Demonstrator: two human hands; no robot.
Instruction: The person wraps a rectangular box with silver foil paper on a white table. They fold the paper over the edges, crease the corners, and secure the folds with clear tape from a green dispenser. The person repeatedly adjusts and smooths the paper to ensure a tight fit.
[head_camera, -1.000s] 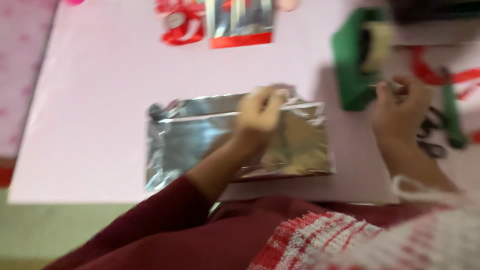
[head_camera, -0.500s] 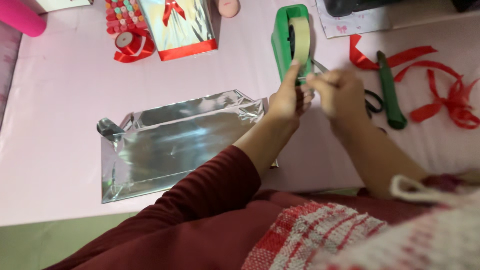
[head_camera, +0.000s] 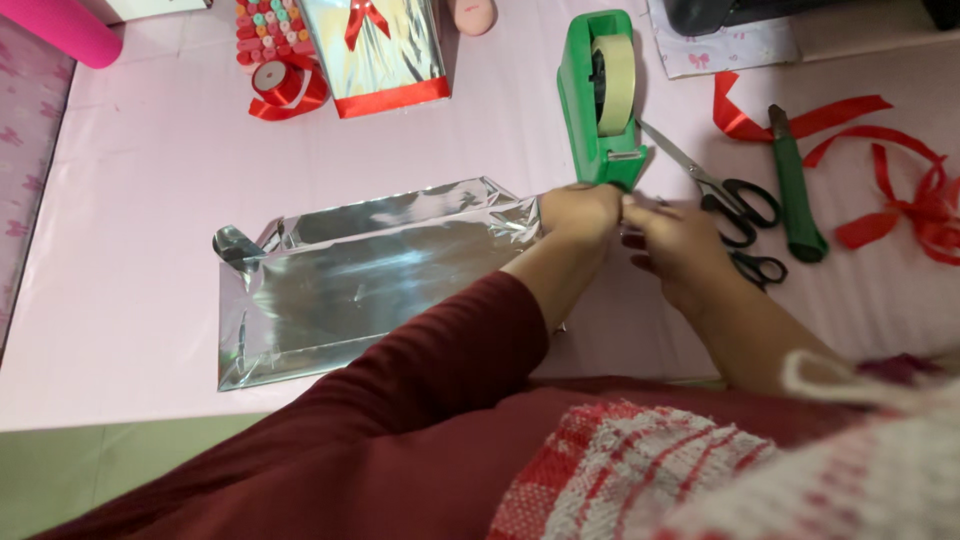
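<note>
Both hands are meeting at the near end of the green tape dispenser (head_camera: 598, 100), which is standing on the pink tabletop (head_camera: 130, 170) with its roll of pale tape upright in the cradle. The left hand (head_camera: 578, 213) is curled into a loose fist just below the dispenser's cutting end, touching or almost touching it, while the right hand (head_camera: 672, 240) is sitting right beside it, fingers bent inward — the two are pressed close together, though whether either is pinching a strip of tape I cannot tell (the fingertips are hidden between the hands).

Just left of the left hand, a parcel wrapped in silver foil (head_camera: 350, 280) is lying flat, its right edge passing under the left wrist. Black-handled scissors (head_camera: 725, 195) are lying just beyond the right hand, blades pointing toward the dispenser, and a green utility knife (head_camera: 795, 185) is lying beside them. Loose red ribbon (head_camera: 900, 200) is trailing at the far right. At the top edge are resting a red ribbon spool (head_camera: 278, 85) and a foil gift box with a red bow (head_camera: 375, 50).
</note>
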